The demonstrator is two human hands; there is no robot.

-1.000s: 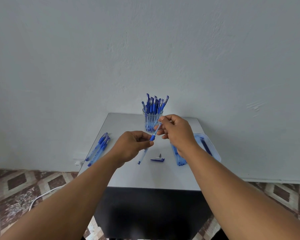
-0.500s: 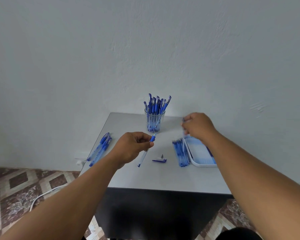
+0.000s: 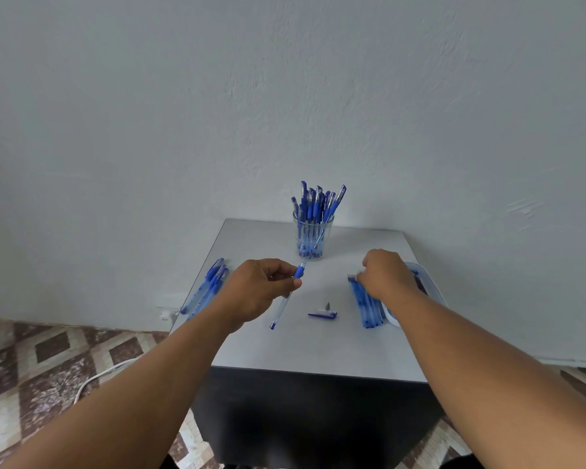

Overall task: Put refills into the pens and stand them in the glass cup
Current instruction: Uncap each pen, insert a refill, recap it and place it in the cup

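My left hand [image 3: 257,289] pinches a clear blue pen barrel [image 3: 286,297] near its blue grip, held slanted above the table. My right hand [image 3: 384,274] rests with curled fingers on the far end of a row of blue refills [image 3: 366,309] lying at the right; whether it grips one is hidden. A glass cup [image 3: 313,240] full of several capped blue pens stands at the back centre. A loose blue cap [image 3: 322,315] and a small metal tip [image 3: 327,305] lie between my hands.
Several blue pens [image 3: 207,286] lie along the left edge of the small grey table [image 3: 305,350]. A white tray [image 3: 430,282] sits at the right edge, partly under my right hand. A white wall rises close behind. A white cable [image 3: 95,377] runs over the tiled floor.
My right hand left the pen in my left hand, swung right over the tray, then came down onto the refill row. My left hand kept the barrel nearly still.
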